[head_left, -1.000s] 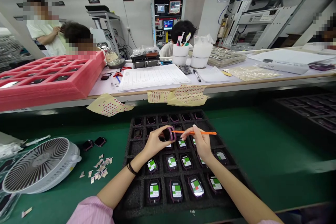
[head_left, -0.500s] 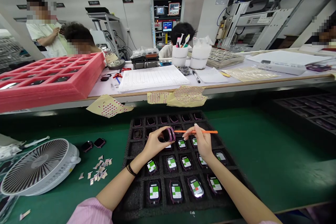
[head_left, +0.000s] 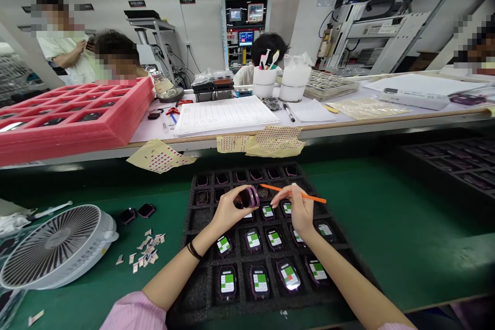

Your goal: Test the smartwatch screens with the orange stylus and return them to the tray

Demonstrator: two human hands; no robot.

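My left hand (head_left: 228,209) is closed around a purple-cased smartwatch (head_left: 252,197), held on its side above the tray, its screen partly hidden by my fingers. In my right hand (head_left: 297,210) is a thin orange stick (head_left: 309,196), pinched between thumb and fingers. The stick's left tip is just right of the watch's upper edge, apart from it. Under both hands lies a black foam tray (head_left: 195,268) with rows of watches. Nearer ones, such as this watch (head_left: 259,282), show green and white screens; those in the far rows are dark.
Left of the tray are a white fan (head_left: 58,247), small loose strips (head_left: 147,252) and two dark watches (head_left: 146,210). A raised shelf behind bears a pink foam tray (head_left: 127,124), paper sheets (head_left: 228,114) and pen cups (head_left: 265,82). Another black tray (head_left: 456,160) stands right. Other people sit beyond.
The orange stick's left end has swung up and away from the watch's edge, so the stick now slants down to the right. My left hand has barely moved.
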